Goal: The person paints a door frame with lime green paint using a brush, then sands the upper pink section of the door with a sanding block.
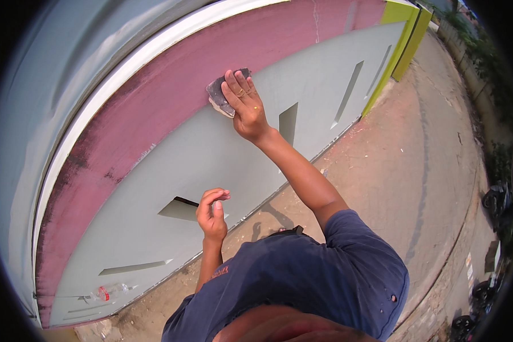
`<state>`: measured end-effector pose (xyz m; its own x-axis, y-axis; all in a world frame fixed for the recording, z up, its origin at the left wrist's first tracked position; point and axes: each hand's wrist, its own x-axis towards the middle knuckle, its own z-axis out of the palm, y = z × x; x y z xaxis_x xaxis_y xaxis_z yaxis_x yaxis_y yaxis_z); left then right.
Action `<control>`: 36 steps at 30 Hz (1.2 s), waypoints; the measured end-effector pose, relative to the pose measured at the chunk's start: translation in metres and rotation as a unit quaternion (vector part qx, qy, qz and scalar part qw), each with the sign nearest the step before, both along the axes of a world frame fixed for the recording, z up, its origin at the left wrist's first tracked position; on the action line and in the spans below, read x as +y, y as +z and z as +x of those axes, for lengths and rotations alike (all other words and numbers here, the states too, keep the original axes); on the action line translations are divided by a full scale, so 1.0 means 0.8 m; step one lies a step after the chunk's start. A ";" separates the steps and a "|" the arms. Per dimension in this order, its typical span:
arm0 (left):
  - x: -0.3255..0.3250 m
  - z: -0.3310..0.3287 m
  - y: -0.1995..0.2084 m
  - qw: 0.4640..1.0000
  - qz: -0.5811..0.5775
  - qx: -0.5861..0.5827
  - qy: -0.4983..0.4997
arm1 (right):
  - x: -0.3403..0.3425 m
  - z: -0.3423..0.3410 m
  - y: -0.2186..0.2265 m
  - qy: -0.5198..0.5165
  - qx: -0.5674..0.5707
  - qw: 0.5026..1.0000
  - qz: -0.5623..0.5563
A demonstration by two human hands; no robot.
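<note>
My right hand [247, 108] lies with its fingers stretched over a folded piece of dark grey sandpaper [216, 94], pressing it to the wall. The sandpaper has a pale lower edge and sits where the pink band [171, 74] meets the light grey wall face [211, 154]. A ring shows on one finger. Lower and to the left, my left hand [212, 214] hovers in front of the wall, fingers loosely curled and thumb apart. Nothing shows in it. Just beside it is a slot-like opening [179, 208] in the wall.
More narrow slots [347, 91] pierce the wall. A clear plastic bottle with a red label [111, 292] is at lower left. A yellow-green post [402, 51] ends the wall at upper right. Paved ground [376, 171] runs alongside; black bags [496, 205] lie by the far edge.
</note>
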<state>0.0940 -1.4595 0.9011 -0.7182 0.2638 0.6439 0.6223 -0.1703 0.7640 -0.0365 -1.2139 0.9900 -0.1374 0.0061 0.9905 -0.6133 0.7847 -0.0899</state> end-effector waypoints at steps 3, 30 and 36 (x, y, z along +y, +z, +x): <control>0.015 0.006 0.000 1.000 0.001 0.000 0.007 | 0.127 -0.038 -0.007 -0.082 0.027 0.995 -0.047; -0.019 0.068 -0.015 0.966 -0.193 0.042 0.169 | -0.074 0.163 -0.194 0.297 -0.511 0.733 -0.336; -0.088 0.074 -0.005 0.932 -0.309 0.084 0.167 | -0.160 0.180 -0.196 0.447 -0.583 0.416 -0.536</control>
